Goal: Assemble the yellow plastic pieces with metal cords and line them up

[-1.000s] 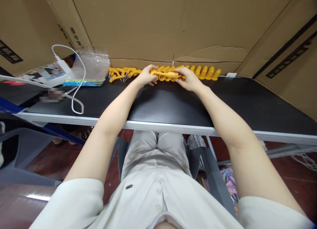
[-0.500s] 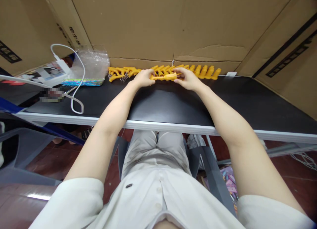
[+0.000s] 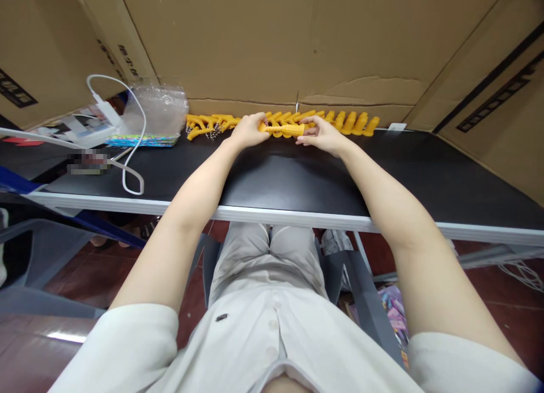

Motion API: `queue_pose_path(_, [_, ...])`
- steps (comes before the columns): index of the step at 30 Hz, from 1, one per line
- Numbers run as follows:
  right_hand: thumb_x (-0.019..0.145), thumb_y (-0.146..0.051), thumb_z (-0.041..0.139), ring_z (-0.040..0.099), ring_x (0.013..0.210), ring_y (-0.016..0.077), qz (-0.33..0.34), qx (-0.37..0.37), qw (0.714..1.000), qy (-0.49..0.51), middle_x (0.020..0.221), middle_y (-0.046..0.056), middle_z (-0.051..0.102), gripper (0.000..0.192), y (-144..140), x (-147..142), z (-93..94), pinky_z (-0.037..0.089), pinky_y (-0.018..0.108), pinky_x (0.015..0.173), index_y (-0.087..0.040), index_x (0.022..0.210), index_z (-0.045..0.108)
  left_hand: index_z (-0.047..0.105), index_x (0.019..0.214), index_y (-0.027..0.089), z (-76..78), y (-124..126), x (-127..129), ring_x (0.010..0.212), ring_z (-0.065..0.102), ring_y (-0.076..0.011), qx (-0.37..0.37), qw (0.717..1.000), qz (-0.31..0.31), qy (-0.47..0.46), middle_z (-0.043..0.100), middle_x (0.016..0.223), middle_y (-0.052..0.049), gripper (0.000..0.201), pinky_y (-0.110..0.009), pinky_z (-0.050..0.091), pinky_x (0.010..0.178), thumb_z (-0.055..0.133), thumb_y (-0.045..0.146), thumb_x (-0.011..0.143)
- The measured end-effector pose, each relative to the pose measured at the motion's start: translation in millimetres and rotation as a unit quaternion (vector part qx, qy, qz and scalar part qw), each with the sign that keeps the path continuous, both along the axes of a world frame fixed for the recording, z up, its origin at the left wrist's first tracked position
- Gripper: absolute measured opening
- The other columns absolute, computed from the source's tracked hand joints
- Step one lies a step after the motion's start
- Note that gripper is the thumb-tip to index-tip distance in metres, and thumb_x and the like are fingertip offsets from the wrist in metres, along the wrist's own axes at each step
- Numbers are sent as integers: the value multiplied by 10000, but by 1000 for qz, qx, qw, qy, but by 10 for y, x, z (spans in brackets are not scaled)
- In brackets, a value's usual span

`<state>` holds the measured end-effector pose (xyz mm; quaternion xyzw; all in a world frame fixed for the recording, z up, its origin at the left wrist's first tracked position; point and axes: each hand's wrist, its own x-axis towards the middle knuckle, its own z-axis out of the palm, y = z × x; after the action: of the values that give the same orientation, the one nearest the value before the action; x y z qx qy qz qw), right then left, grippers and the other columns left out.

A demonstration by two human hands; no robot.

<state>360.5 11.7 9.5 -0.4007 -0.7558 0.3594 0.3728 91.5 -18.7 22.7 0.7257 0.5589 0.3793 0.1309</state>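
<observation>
Between my hands, a yellow plastic piece (image 3: 292, 131) lies sideways just above the black table. Its right end is wide and ribbed, and its left part is narrow and knobbed. My left hand (image 3: 250, 130) is closed in a pinch on the narrow end. The fingers and thumb of my right hand (image 3: 318, 135) curl around the wide end, a little apart from each other. Behind the hands runs a row of yellow slanted pieces (image 3: 293, 116). Yellow bottle-shaped parts (image 3: 349, 123) stand to the right, and yellow branched pieces with small metal chains (image 3: 204, 127) lie to the left.
Cardboard panels (image 3: 255, 47) wall off the back and sides. On the left are a clear plastic bag (image 3: 157, 107), a colourful flat stack (image 3: 144, 140) and a white cable (image 3: 144, 118). A white tag (image 3: 397, 127) lies at the back right. The table's metal edge (image 3: 289, 218) runs before me.
My right fingers have loosened and spread slightly at the wide end. The yellow piece has risen and turned slightly. My left hand keeps its pinch, almost in place.
</observation>
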Motion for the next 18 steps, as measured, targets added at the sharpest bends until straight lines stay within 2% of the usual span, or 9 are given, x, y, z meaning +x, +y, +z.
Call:
queue_pose_path(3, [817,-397,998,817,874,244,2,-23,1000,21,909,34,778,506,-84,-1,55,702,483,917,-233,1100,611,681,928,242,3,-19,7,1277,641,-394,6,1000,-4,-1,690,930,-53,335,-517,423,1245,747,71,647])
queue_pose_path(5, [868,-494,963,807,787,228,0,-58,998,39,859,60,788,469,-154,-21,92,710,434,863,-219,1012,611,682,940,248,5,-34,13,1295,635,-402,6,1000,-6,-4,697,944,-55,353,-528,413,1252,754,70,645])
queue_pose_path(8, [906,-697,859,778,656,216,-3,-107,993,53,770,93,782,553,-237,-62,129,701,367,730,-205,926,610,678,938,256,-1,-44,23,1310,629,-408,5,1000,-15,-9,713,986,-58,350,-532,408,1256,768,78,650])
queue_pose_path(13, [907,-900,669,754,558,260,-36,-134,989,42,614,76,717,729,-256,-108,138,661,368,589,-184,1040,697,675,949,261,-21,-30,44,1323,621,-411,2,999,-26,-30,711,995,-54,372,-537,414,1246,776,64,651])
queue_pose_path(18, [913,-985,524,739,526,255,-66,-143,987,13,586,78,702,854,-237,-136,149,621,339,514,-173,1058,743,666,944,263,-24,-23,55,1290,633,-405,-1,1000,-24,-13,696,967,-50,371,-533,442,1212,774,63,651])
